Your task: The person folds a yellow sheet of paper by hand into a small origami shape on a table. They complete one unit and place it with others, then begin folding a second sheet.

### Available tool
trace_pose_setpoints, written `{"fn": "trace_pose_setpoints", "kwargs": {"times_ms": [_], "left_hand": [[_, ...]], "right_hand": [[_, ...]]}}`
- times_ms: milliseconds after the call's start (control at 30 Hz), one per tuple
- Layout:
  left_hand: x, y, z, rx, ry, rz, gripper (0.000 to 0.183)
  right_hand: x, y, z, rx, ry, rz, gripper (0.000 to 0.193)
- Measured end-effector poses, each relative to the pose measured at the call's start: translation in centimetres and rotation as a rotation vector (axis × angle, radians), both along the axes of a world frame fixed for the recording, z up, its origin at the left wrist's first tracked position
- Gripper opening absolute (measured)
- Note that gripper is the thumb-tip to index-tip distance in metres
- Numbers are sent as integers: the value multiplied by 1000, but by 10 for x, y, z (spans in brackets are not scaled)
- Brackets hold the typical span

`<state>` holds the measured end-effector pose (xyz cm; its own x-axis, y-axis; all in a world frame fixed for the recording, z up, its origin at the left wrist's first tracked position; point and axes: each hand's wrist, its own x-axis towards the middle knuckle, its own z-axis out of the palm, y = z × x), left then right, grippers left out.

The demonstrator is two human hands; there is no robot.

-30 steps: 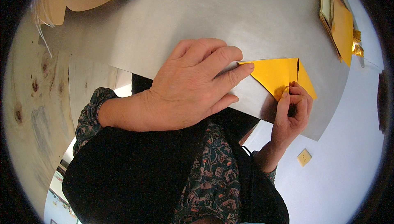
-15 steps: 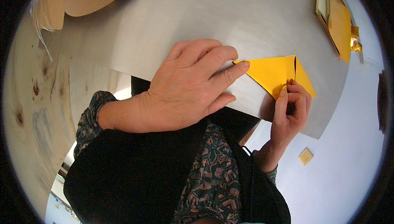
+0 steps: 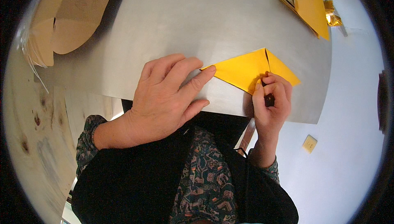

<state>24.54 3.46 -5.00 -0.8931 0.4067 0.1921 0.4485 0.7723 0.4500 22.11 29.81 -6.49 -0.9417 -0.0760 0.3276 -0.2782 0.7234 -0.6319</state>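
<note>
Pinching the yellow paper [image 3: 236, 70], on the tabletop [image 3: 172, 23] at two o'clock in view, with your right hand [image 3: 273, 113] while your loosely spread left hand [image 3: 164, 94] presses its nine-o'clock tip, you could skew or crumple it if either hand tugs unevenly.

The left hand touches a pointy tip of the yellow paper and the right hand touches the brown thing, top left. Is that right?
Not quite: in the head view, the right hand touches the yellow paper, not the brown thing. The left hand does touch a pointy tip.
</note>
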Motion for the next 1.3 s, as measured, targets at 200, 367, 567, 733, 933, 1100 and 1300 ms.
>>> {"fn": "trace_pose_setpoints", "kwargs": {"times_ms": [200,367,567,733,933,1100,1300], "left_hand": [[1,0,0,-39,42,-20,67],[-1,-6,4,-65,102,-97,65],[2,-4,-6,-143,185,-142,61],[6,3,-10,-225,205,-138,59],[9,10,-9,-286,243,-131,63],[13,14,-2,-285,237,-132,69],[11,22,2,-328,243,-123,80]], "right_hand": [[0,0,-4,13,24,-14,21],[8,-7,-13,-14,32,11,20],[11,-8,-23,-9,37,5,22],[11,-7,-25,5,77,22,21],[9,-2,-27,-27,133,66,21],[9,-1,-25,17,146,78,20],[12,2,-21,2,85,76,18]]}}
